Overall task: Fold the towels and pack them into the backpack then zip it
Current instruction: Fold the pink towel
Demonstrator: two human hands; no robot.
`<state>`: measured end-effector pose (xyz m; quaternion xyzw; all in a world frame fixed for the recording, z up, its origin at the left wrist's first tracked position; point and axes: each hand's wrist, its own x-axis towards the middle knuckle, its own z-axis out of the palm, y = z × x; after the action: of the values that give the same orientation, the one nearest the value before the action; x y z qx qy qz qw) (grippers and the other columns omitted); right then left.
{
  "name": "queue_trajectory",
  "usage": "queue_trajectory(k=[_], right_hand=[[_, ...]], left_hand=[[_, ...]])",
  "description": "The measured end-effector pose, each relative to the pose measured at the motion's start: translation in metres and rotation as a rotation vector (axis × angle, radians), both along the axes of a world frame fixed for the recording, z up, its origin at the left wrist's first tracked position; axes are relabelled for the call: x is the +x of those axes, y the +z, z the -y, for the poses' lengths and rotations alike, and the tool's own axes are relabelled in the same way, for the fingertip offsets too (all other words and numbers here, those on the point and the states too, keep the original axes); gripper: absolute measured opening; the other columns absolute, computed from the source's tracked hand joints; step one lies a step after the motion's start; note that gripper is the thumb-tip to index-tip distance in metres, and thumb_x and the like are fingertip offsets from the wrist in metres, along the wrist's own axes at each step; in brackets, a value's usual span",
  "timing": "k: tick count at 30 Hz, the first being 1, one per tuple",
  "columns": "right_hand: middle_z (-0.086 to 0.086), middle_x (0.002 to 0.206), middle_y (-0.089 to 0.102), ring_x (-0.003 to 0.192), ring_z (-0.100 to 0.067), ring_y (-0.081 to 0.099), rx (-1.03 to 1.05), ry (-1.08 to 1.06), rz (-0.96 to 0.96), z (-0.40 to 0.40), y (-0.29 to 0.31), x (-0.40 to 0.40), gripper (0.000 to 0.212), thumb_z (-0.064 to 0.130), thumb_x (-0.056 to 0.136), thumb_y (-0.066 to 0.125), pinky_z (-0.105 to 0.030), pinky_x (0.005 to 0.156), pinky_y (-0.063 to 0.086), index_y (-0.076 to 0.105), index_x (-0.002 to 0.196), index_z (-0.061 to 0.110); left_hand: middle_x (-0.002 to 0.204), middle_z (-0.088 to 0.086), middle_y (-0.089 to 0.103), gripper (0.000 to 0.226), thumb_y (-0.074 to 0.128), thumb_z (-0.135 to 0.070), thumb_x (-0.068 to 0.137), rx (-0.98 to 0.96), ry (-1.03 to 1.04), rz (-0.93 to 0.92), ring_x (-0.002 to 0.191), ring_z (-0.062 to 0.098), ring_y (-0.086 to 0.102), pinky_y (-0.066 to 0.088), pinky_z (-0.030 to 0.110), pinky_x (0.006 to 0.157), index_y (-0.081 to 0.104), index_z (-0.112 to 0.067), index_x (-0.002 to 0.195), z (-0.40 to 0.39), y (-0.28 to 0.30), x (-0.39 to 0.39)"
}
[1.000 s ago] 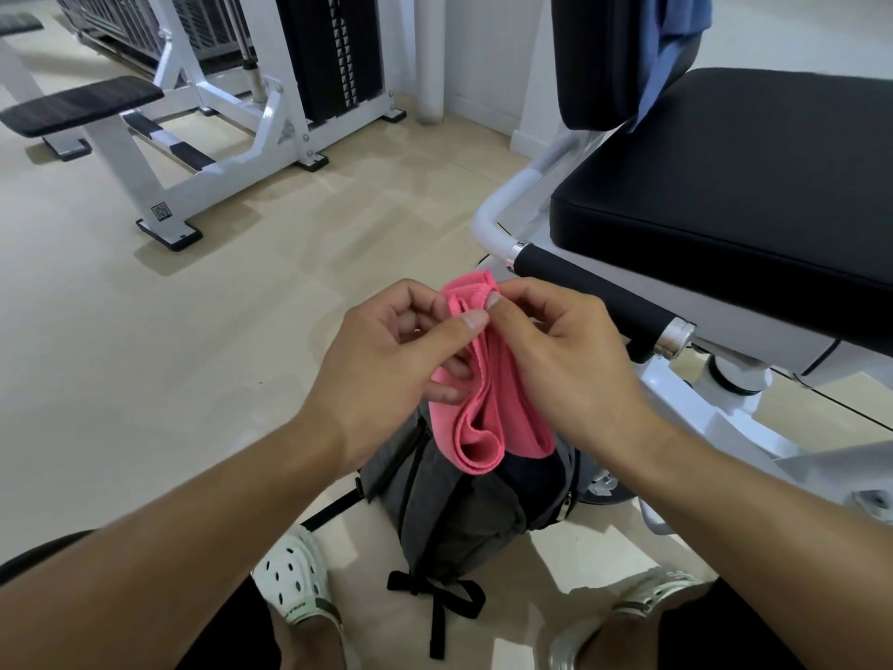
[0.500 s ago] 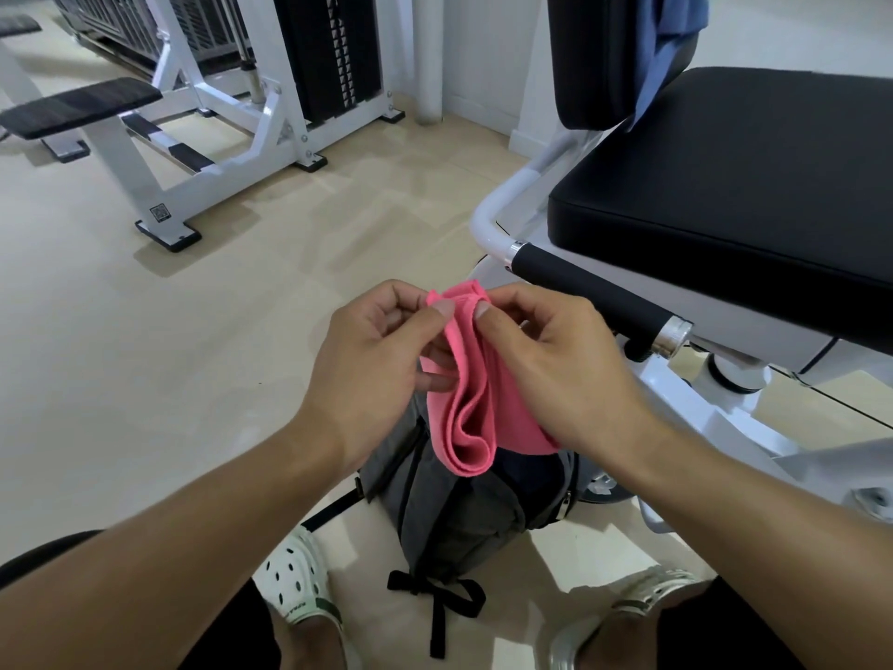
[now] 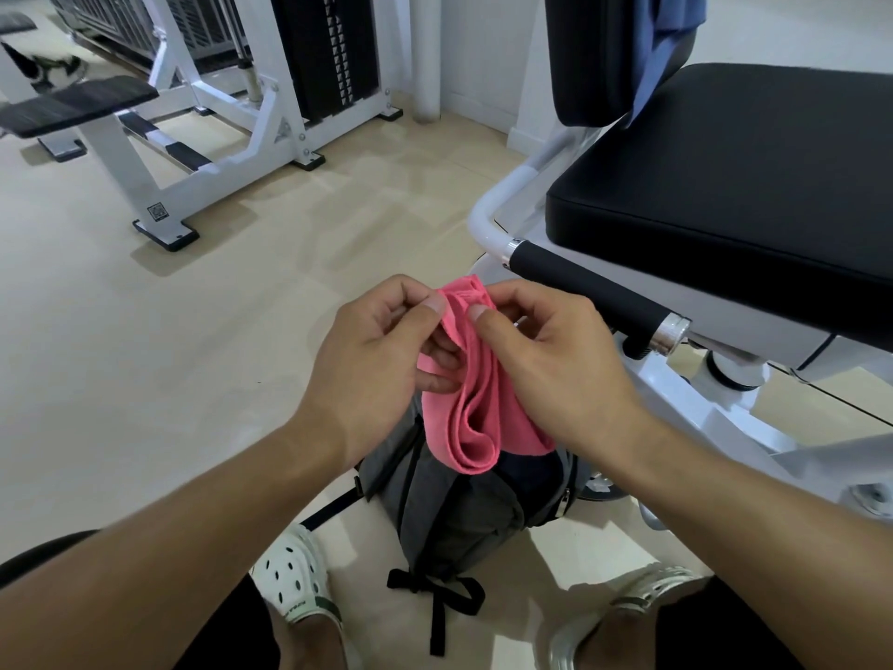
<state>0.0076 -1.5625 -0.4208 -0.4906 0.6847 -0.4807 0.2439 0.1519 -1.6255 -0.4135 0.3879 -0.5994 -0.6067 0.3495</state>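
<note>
Pink microfibre towel [image 3: 476, 403], folded into a long hanging loop, is held in the air directly above the backpack, centre of view. Left hand [image 3: 372, 365] pinches the towel's top edge between thumb and curled fingers; right hand [image 3: 555, 365] pinches the same top edge from the right side, thumb on the cloth. Hands sit close together with the stacked layers bunched between them, probably so the edges line up and the fold stays narrow enough to drop in. Folded bottom of the loop hangs lowest, just over the bag mouth; whether it touches the bag cannot be told.

Grey fabric backpack [image 3: 454, 519] stands on the floor between the person's feet, top facing up and apparently unzipped, dark interior showing right of the towel. Placement looks deliberate: the towel can go straight down. Black straps [image 3: 437, 592] trail toward the near side. White perforated clogs [image 3: 290, 577] bracket the bag left and right.

To the right, a black padded gym seat [image 3: 725, 195] on a white frame with a black foam handle [image 3: 589, 292]; a blue cloth [image 3: 662, 45] hangs over the backrest, possibly another towel. Far left, a white weight machine [image 3: 232, 113] with a black weight stack. Beige floor [image 3: 145, 355].

Judgement: fold nearly done, packing is next, zipping not started.
</note>
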Motion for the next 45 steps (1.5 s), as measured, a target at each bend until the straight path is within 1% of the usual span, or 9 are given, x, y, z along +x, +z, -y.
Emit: queue_trajectory(k=[9, 13, 16, 18, 22, 24, 27, 37, 45], right_hand=[[0.012, 0.083, 0.075, 0.066, 0.001, 0.064, 0.000, 0.057, -0.010, -0.003, 0.005, 0.004, 0.015, 0.037, 0.096, 0.065, -0.016, 0.064, 0.048, 0.076, 0.101, 0.029], [0.019, 0.102, 0.070, 0.088, 0.002, 0.066, 0.105, 0.163, -0.205, -0.005, 0.006, 0.002, 0.043, 0.052, 0.079, 0.077, -0.025, 0.076, 0.055, 0.064, 0.118, 0.039], [0.017, 0.106, 0.067, 0.092, 0.000, 0.063, 0.103, 0.212, -0.253, -0.003, 0.005, -0.003, 0.054, 0.028, 0.078, 0.075, -0.027, 0.079, 0.056, 0.059, 0.129, 0.037], [0.012, 0.099, 0.071, 0.087, -0.004, 0.065, 0.081, 0.239, -0.210, -0.002, 0.008, -0.008, 0.055, 0.011, 0.081, 0.068, -0.024, 0.073, 0.055, 0.062, 0.131, 0.033], [0.011, 0.097, 0.074, 0.080, -0.006, 0.069, 0.070, 0.324, -0.136, -0.001, 0.018, -0.019, 0.057, -0.001, 0.086, 0.067, -0.019, 0.070, 0.052, 0.060, 0.133, 0.030], [0.012, 0.099, 0.074, 0.082, -0.007, 0.069, 0.056, 0.358, -0.102, -0.002, 0.020, -0.021, 0.052, -0.002, 0.086, 0.071, -0.016, 0.073, 0.050, 0.060, 0.126, 0.030], [0.012, 0.109, 0.071, 0.090, -0.013, 0.070, 0.041, 0.391, -0.124, -0.002, 0.023, -0.024, 0.046, 0.005, 0.084, 0.077, -0.031, 0.079, 0.058, 0.056, 0.118, 0.029], [0.006, 0.116, 0.065, 0.112, -0.019, 0.063, -0.047, 0.400, -0.307, -0.006, 0.024, -0.053, 0.036, 0.039, 0.075, 0.087, -0.041, 0.095, 0.054, 0.061, 0.092, 0.020], [-0.010, 0.088, 0.074, 0.082, -0.033, 0.071, -0.058, 0.236, -0.131, -0.005, 0.020, -0.050, 0.042, 0.035, 0.072, 0.089, -0.056, 0.071, 0.057, 0.050, 0.072, 0.018]], left_hand=[[0.068, 0.010, 0.065, 0.023, 0.054, -0.012, 0.101, -0.007, 0.001, 0.027, 0.061, 0.016, 0.065, 0.060, 0.033, 0.060, 0.064, 0.001, 0.085, -0.001, 0.001, 0.000], [0.072, 0.009, 0.068, 0.024, 0.051, -0.012, 0.103, 0.001, 0.002, 0.033, 0.067, 0.018, 0.067, 0.060, 0.034, 0.062, 0.068, -0.005, 0.087, 0.002, 0.001, 0.002], [0.075, 0.011, 0.070, 0.016, 0.055, -0.006, 0.100, -0.006, -0.007, 0.076, 0.069, 0.019, 0.067, 0.063, 0.040, 0.071, 0.069, -0.003, 0.092, 0.007, 0.003, 0.003], [0.087, 0.010, 0.070, 0.010, 0.070, -0.008, 0.091, -0.210, 0.019, 0.184, 0.077, 0.014, 0.065, 0.058, 0.034, 0.074, 0.068, -0.011, 0.101, 0.018, 0.004, 0.009], [0.124, -0.016, 0.063, 0.087, 0.088, -0.055, 0.056, -0.416, -0.174, 0.404, 0.117, -0.004, 0.057, 0.044, 0.019, 0.100, 0.052, -0.035, 0.133, 0.041, 0.006, 0.024], [0.114, -0.012, 0.072, 0.076, 0.093, -0.052, 0.058, -0.315, -0.334, 0.411, 0.109, 0.001, 0.066, 0.050, 0.021, 0.095, 0.062, -0.033, 0.125, 0.042, 0.005, 0.026], [0.093, -0.001, 0.078, 0.031, 0.080, -0.038, 0.074, -0.242, -0.374, 0.336, 0.084, 0.003, 0.071, 0.053, 0.014, 0.074, 0.077, -0.020, 0.099, 0.036, 0.005, 0.022], [0.095, -0.005, 0.080, 0.025, 0.071, -0.031, 0.076, -0.165, -0.208, 0.084, 0.086, 0.004, 0.073, 0.055, 0.015, 0.076, 0.077, -0.018, 0.098, 0.047, 0.014, 0.034], [0.083, -0.009, 0.077, 0.021, 0.074, -0.023, 0.076, -0.264, -0.223, 0.131, 0.078, -0.001, 0.068, 0.051, 0.010, 0.071, 0.074, -0.013, 0.094, 0.051, 0.013, 0.035]])
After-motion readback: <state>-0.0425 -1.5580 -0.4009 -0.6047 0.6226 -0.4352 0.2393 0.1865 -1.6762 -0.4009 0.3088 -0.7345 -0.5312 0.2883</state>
